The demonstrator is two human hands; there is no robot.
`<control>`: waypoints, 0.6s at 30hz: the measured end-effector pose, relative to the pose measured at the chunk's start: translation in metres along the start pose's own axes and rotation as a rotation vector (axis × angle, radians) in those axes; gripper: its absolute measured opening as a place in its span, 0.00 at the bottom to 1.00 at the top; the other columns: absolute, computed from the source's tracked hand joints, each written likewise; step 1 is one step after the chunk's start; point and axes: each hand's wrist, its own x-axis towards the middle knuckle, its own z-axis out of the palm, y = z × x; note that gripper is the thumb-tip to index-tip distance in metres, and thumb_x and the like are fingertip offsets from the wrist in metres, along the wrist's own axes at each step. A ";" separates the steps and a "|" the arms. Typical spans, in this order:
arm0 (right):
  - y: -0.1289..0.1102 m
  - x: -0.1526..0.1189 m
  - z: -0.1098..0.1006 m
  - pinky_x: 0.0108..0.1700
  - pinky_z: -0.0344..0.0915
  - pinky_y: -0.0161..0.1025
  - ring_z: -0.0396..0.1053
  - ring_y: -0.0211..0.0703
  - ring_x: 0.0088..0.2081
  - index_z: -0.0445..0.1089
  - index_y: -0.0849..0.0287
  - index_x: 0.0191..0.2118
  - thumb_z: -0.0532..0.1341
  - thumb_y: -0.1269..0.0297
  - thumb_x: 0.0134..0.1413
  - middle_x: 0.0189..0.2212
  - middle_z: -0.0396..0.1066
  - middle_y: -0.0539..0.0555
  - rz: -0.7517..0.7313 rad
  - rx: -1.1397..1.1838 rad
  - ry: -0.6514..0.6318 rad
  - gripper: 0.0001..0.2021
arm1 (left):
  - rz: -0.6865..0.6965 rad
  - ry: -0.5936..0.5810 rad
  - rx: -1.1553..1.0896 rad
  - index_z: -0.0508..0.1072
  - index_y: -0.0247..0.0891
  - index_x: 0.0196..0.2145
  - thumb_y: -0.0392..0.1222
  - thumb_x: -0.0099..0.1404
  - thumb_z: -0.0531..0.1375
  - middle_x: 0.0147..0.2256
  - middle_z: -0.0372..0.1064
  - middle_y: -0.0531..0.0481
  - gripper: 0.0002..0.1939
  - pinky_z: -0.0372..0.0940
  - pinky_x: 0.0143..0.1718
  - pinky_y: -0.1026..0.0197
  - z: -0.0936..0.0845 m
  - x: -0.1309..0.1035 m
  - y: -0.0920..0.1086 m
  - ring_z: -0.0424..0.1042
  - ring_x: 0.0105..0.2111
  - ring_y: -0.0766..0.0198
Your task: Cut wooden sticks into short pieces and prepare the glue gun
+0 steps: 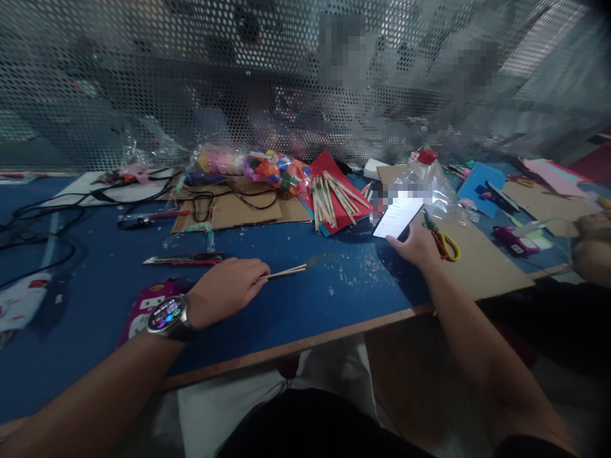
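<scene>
My left hand (231,286), with a watch on its wrist, is closed round the ends of thin wooden sticks (289,271) that point right over the blue table (305,312). In my right hand (416,245) is a phone (399,215), tilted, its bright screen showing and the thumb at its lower edge. A red and black cutter knife (186,259) lies just beyond my left hand. Scissors with yellow and red handles (446,245) rest on cardboard beside my right hand. Paper-wrapped sticks (329,200) lie on red sheets (324,164) behind the phone.
Bags of coloured pompoms (277,172) and cardboard (245,210) lie along the back by a perforated metal screen (167,83). Black cables (48,219) cross the left side. A purple pack (150,305) is beside my left wrist. Another person's hand (592,226) is at the far right.
</scene>
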 end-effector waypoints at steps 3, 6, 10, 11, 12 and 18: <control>0.001 0.000 0.001 0.53 0.73 0.57 0.77 0.68 0.52 0.69 0.65 0.66 0.69 0.44 0.56 0.53 0.78 0.71 0.005 0.006 0.003 0.39 | 0.000 0.006 0.000 0.78 0.43 0.49 0.46 0.82 0.51 0.49 0.81 0.47 0.15 0.65 0.49 0.52 0.001 0.000 0.000 0.79 0.47 0.53; 0.003 0.000 0.002 0.54 0.73 0.58 0.76 0.69 0.53 0.68 0.65 0.67 0.70 0.44 0.56 0.53 0.78 0.71 0.004 0.009 0.009 0.40 | 0.000 0.014 0.000 0.78 0.43 0.49 0.47 0.82 0.51 0.48 0.81 0.46 0.16 0.65 0.48 0.51 0.002 -0.001 -0.001 0.79 0.46 0.53; 0.002 0.000 0.001 0.56 0.73 0.60 0.76 0.71 0.55 0.67 0.65 0.67 0.69 0.45 0.56 0.55 0.77 0.72 -0.001 0.007 0.014 0.40 | 0.007 0.019 -0.004 0.78 0.43 0.48 0.47 0.82 0.51 0.48 0.81 0.46 0.16 0.65 0.48 0.51 0.001 -0.001 -0.001 0.79 0.46 0.53; 0.001 0.000 0.001 0.57 0.72 0.60 0.76 0.71 0.56 0.67 0.65 0.67 0.69 0.45 0.57 0.56 0.77 0.72 -0.008 0.008 0.014 0.39 | 0.009 0.021 -0.007 0.78 0.43 0.48 0.47 0.81 0.51 0.47 0.81 0.46 0.16 0.65 0.48 0.51 0.001 -0.001 -0.001 0.79 0.46 0.53; 0.000 -0.001 0.000 0.58 0.72 0.60 0.75 0.71 0.57 0.67 0.65 0.68 0.68 0.45 0.57 0.57 0.77 0.72 -0.016 0.010 0.013 0.39 | 0.010 0.023 -0.009 0.78 0.43 0.48 0.47 0.81 0.51 0.47 0.81 0.46 0.16 0.65 0.48 0.51 0.001 -0.001 -0.001 0.79 0.46 0.53; -0.007 -0.004 -0.004 0.61 0.71 0.60 0.74 0.72 0.60 0.68 0.64 0.69 0.64 0.41 0.62 0.60 0.76 0.72 -0.043 0.033 0.012 0.38 | 0.013 0.023 -0.005 0.78 0.43 0.48 0.46 0.81 0.51 0.47 0.81 0.46 0.15 0.65 0.48 0.52 0.000 0.000 -0.001 0.79 0.45 0.53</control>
